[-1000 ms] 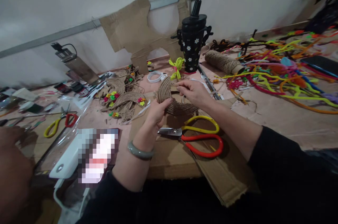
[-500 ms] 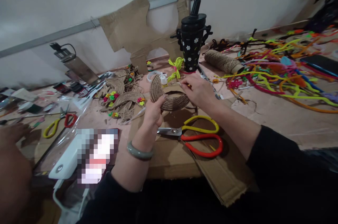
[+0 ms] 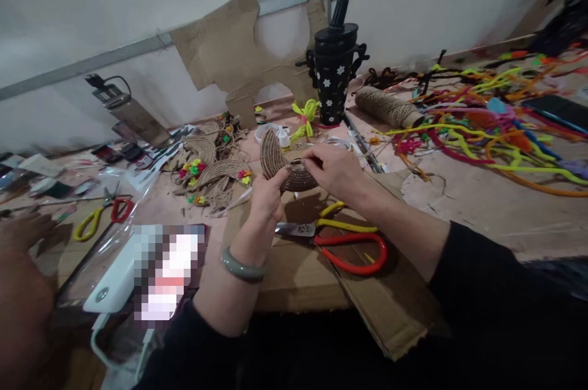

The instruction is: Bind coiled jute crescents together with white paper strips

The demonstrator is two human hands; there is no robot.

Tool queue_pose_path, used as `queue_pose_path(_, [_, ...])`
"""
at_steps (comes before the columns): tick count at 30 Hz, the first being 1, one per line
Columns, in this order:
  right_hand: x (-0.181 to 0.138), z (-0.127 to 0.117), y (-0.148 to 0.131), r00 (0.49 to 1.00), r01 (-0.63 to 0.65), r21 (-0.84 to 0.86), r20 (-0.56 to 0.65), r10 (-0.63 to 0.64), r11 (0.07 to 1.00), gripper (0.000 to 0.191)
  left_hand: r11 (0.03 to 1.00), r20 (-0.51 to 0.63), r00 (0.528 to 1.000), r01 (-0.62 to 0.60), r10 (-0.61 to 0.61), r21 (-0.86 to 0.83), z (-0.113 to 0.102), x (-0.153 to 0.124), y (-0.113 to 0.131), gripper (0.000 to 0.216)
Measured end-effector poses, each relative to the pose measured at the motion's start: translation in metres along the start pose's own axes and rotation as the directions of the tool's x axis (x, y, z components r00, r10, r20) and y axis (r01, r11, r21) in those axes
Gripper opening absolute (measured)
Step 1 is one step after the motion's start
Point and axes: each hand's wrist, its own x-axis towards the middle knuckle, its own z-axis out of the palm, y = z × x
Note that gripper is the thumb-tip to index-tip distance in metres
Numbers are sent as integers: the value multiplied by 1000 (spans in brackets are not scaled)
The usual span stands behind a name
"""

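Observation:
My left hand (image 3: 267,197) grips a crescent of coiled brown twine (image 3: 272,156), thumb on its face and fingers behind. Over the inner edge of the crescent, my right hand (image 3: 333,172) is closed in a pinch; its fingertips hide what, if anything, lies between them. Large scissors (image 3: 351,252) with one yellow and one red handle lie on cardboard (image 3: 294,289) below both hands, partly covered by my right wrist. Left of the hands are more twine crescents (image 3: 227,174) with small bright flowers. A white-capped bottle (image 3: 282,140) stands just behind the held piece.
A black flowered cup (image 3: 331,81) stands behind the hands, near a twine spool (image 3: 388,106). Colourful fuzzy stems (image 3: 487,127) spread at right. A power bank (image 3: 117,273), phone (image 3: 172,273) and smaller scissors (image 3: 105,215) lie left, beside another person's hand (image 3: 25,231).
My right hand has moved slightly left and down, closer to the crescent's inner edge, and now covers its right end. My left hand keeps its hold in nearly the same place.

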Motion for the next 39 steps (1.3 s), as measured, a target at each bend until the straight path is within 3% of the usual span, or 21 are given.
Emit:
queue_pose_path(11, [-2, 1, -10, 992, -88, -71, 80, 94, 994, 21, 999, 55, 998, -11, 14, -40, 7, -6, -8, 24])
queue_pose_path(23, [-6, -4, -17, 980, 70, -128, 194, -44, 989, 26, 997, 42, 999, -16, 19, -70, 6, -6, -5, 29])
queue_pose_path(39, [-5, -9, -19, 963, 115, -193, 264, -61, 974, 29, 997, -11, 1000, 18, -19, -79, 8, -8, -1, 31])
